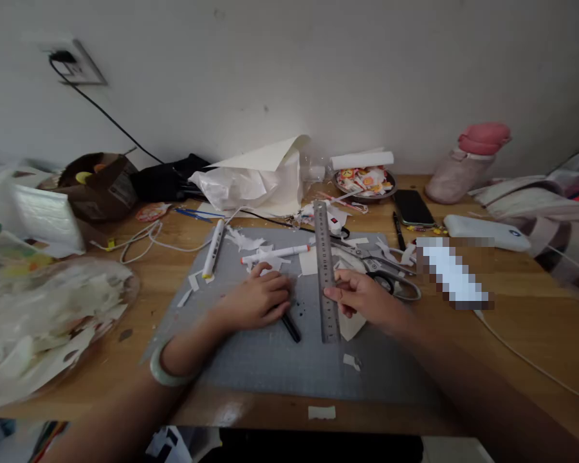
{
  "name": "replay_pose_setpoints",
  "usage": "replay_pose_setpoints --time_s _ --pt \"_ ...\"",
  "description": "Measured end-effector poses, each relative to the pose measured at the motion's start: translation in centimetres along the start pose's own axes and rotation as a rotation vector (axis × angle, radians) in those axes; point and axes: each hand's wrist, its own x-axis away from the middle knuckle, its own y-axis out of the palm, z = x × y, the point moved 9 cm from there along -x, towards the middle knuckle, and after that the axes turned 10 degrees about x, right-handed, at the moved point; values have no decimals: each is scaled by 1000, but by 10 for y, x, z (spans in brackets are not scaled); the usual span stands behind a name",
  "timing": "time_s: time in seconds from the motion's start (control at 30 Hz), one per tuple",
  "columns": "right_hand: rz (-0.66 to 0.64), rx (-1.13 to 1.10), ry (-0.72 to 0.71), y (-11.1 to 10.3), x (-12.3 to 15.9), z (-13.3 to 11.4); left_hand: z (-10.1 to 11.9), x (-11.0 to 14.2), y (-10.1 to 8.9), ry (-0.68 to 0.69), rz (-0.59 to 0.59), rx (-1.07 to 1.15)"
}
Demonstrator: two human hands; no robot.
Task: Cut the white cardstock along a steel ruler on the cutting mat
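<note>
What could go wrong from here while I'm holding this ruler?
Your right hand pinches the metal ruler by one edge, so it might pivot or slip. Scissors lie just beyond that hand, so it might bump them. Paper scraps litter the mat and could catch under the ruler.

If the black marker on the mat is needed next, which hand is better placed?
Probably the left hand: its fingers are right at the black marker, though its grip is unclear. The right hand is occupied, pinching the metal ruler.
</note>
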Motion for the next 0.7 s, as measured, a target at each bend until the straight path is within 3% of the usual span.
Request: replay_pose_setpoints --time_s 0.23,0.5,0.57,0.7 --pt "89 -25 -24 -9 -2 -3 -2 0 2 -18 2 -21" --pt "44 135 -120 1 -1 -8 -6 1 -4 -61 70 54" --pt "38 173 -148 2 0 -13 -9 2 -8 -97 116 177" --pt "83 286 -209 -1 4 -24 -23 7 -10 -262 260 698"
